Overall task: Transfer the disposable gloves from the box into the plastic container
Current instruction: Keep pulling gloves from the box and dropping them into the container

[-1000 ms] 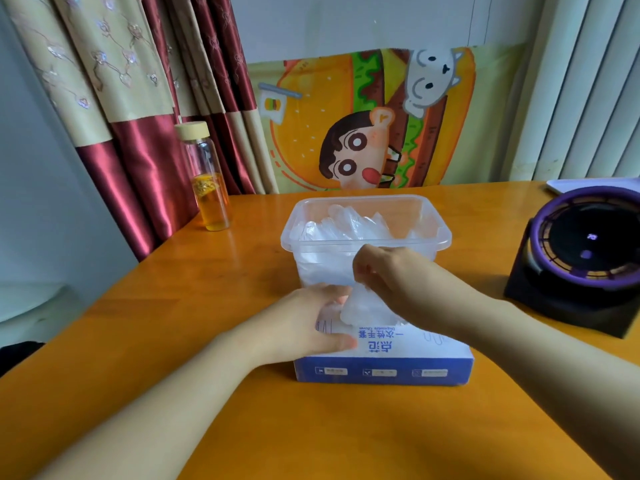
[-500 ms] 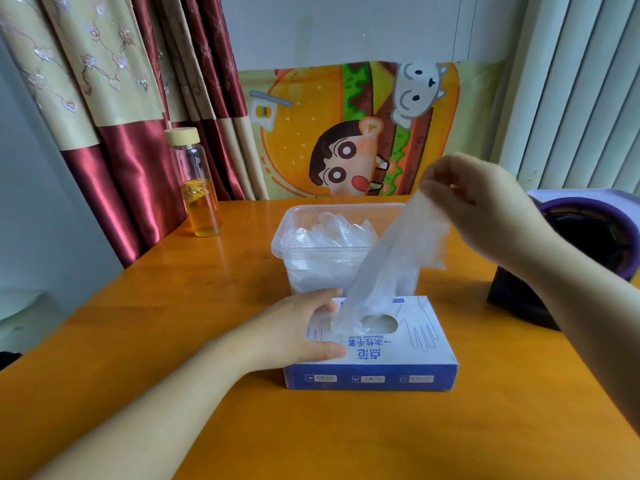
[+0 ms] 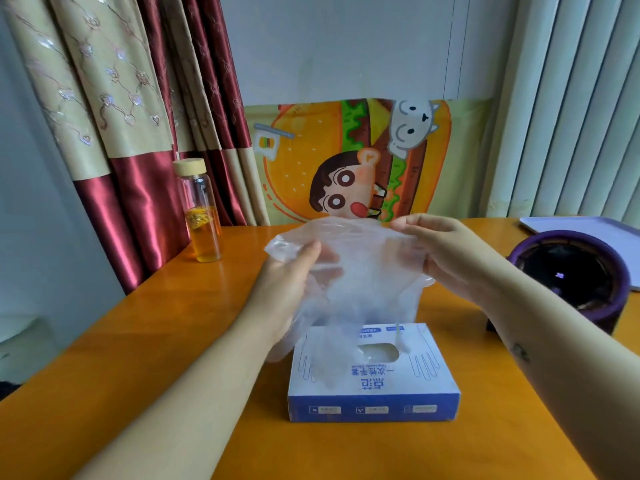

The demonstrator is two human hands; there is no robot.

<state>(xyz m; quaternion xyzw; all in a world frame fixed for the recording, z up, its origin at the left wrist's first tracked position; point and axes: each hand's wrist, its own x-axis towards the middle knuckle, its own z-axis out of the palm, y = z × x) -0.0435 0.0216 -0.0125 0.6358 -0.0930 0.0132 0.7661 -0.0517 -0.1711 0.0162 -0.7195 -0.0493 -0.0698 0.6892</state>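
Two hands hold one clear disposable glove (image 3: 360, 271) spread between them, raised above the box (image 3: 374, 386), which lies flat near the middle of the worktop's (image 3: 138, 375) near edge. The left hand (image 3: 294, 282) pinches the glove's left edge under its thumb, and the right hand (image 3: 440, 247) pinches the upper right edge. The glove's fingers dangle over the box top.
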